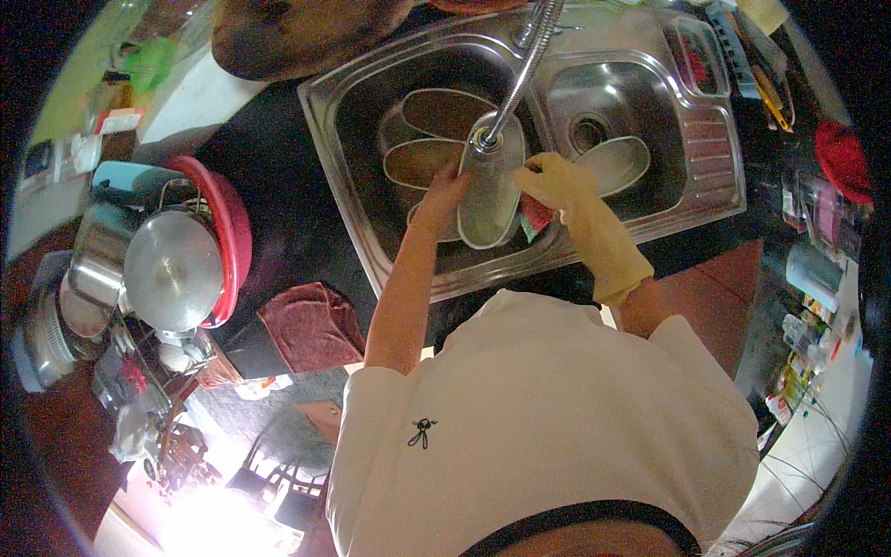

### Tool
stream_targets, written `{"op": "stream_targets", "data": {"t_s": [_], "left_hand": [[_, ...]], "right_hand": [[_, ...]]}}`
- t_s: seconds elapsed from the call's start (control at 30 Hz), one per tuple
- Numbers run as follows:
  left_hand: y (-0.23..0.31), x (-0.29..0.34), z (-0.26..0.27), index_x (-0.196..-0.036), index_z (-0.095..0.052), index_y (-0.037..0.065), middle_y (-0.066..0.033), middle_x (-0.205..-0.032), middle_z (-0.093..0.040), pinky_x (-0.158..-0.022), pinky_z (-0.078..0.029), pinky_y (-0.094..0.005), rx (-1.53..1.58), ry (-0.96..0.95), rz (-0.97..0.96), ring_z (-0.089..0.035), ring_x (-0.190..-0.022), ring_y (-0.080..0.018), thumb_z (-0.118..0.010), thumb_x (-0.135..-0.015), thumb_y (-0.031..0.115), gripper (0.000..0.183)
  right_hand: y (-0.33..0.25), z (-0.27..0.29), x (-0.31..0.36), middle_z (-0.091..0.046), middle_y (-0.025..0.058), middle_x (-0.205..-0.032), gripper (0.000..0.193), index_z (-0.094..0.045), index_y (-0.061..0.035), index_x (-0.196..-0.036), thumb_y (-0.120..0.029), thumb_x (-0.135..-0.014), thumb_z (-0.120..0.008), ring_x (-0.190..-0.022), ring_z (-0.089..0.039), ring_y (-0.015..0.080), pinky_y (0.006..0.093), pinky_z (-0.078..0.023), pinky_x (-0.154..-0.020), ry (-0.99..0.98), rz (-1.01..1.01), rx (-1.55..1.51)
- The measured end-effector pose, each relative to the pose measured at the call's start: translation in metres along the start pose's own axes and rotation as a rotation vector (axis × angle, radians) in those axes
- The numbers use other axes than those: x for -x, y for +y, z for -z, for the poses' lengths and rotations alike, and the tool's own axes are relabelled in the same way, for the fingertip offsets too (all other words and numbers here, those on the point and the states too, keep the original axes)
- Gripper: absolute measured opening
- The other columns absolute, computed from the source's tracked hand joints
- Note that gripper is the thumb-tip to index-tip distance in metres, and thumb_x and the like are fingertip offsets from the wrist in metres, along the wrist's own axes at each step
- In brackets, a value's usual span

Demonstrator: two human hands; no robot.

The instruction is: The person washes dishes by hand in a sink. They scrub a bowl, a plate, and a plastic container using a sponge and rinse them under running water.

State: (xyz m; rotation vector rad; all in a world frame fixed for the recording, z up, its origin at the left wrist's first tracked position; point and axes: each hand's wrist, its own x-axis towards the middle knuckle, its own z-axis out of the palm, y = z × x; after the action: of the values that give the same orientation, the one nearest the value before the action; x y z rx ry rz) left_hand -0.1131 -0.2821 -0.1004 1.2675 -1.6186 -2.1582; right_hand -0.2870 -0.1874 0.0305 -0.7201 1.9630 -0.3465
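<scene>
A long, pale oval dish (pixel 487 209) is tilted over the sink divider, beneath the mouth of the flexible metal faucet (pixel 520 88). My bare left hand (pixel 447 190) grips its left edge. My right hand (pixel 552 181), in a yellow rubber glove, has its fingers curled against the right edge. Just below the glove shows a red and green cloth or sponge (pixel 535 218), partly covered. Several similar oval dishes (pixel 422 162) lie overlapping in the left basin, partly hidden by my arm and the held dish. Another oval dish (pixel 614 165) rests in the right basin.
The steel double sink (pixel 371 251) has a ribbed drainboard (pixel 713 167) on its right. A red basin (pixel 237 241) with metal pots and a round lid (pixel 174 269) stands left. A brown cloth (pixel 311 325) lies on the dark counter (pixel 288 204). Bottles (pixel 807 339) line the right.
</scene>
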Motion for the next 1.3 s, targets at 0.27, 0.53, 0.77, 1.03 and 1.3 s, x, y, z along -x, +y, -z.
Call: {"op": "stream_targets", "data": {"t_s": [0.27, 0.53, 0.77, 1.03, 1.3], "left_hand": [[0.006, 0.064, 0.061, -0.137, -0.033, 0.004, -0.0141, -0.124, -0.054, -0.081, -0.053, -0.0498, 0.486, -0.278, 0.526, -0.06, -0.105, -0.0278, -0.072, -0.078, 0.036, 0.077], [0.042, 0.097, 0.041, -0.126, -0.032, -0.001, -0.0171, -0.097, -0.065, -0.068, -0.056, -0.0454, -0.581, 0.404, 0.074, -0.067, -0.077, -0.0339, -0.067, -0.073, 0.04, 0.076], [0.098, 0.103, 0.029, -0.134, -0.024, 0.001, -0.019, -0.086, -0.067, -0.069, -0.053, -0.0445, -1.352, 0.538, 0.129, -0.066, -0.081, -0.0354, -0.064, -0.074, 0.043, 0.084], [0.133, 0.103, 0.037, -0.144, -0.023, 0.013, -0.0189, -0.11, -0.064, -0.075, -0.055, -0.0437, -1.739, 0.208, 0.412, -0.066, -0.092, -0.0336, -0.062, -0.076, 0.027, 0.079], [0.188, 0.125, -0.026, -0.096, -0.071, 0.005, -0.0117, -0.101, -0.069, -0.059, -0.058, -0.0428, -2.134, -0.102, 0.701, -0.068, -0.084, -0.029, -0.061, -0.078, 0.02, 0.025]], "right_hand": [[0.011, -0.041, -0.016, -0.068, 0.0192, -0.088, 0.043, -0.066, -0.0026, -0.096, -0.042, -0.081, -0.057, -0.06, -0.067, 0.0248, 0.0357, -0.053, -0.057, -0.22, 0.02, -0.333], [-0.003, -0.073, -0.018, -0.068, 0.0151, -0.077, 0.049, -0.068, -0.0032, -0.091, -0.05, -0.084, -0.055, -0.074, -0.067, 0.0247, 0.0359, -0.05, -0.069, -0.259, 0.114, -0.119], [0.024, -0.085, -0.019, -0.065, 0.0215, -0.1, 0.06, -0.067, -0.0058, -0.102, -0.059, -0.079, -0.052, -0.095, -0.063, 0.0348, 0.0401, -0.047, -0.083, -0.265, 0.265, 0.129], [0.054, -0.077, -0.011, -0.067, 0.0177, -0.08, 0.053, -0.068, -0.004, -0.091, -0.054, -0.081, -0.054, -0.077, -0.065, 0.03, 0.0405, -0.047, -0.069, -0.156, 0.356, 0.0], [0.05, -0.069, -0.004, -0.064, 0.016, -0.066, 0.048, -0.065, -0.0034, -0.078, -0.049, -0.083, -0.052, -0.063, -0.063, 0.0289, 0.0421, -0.046, -0.059, -0.235, 0.413, 0.002]]}}
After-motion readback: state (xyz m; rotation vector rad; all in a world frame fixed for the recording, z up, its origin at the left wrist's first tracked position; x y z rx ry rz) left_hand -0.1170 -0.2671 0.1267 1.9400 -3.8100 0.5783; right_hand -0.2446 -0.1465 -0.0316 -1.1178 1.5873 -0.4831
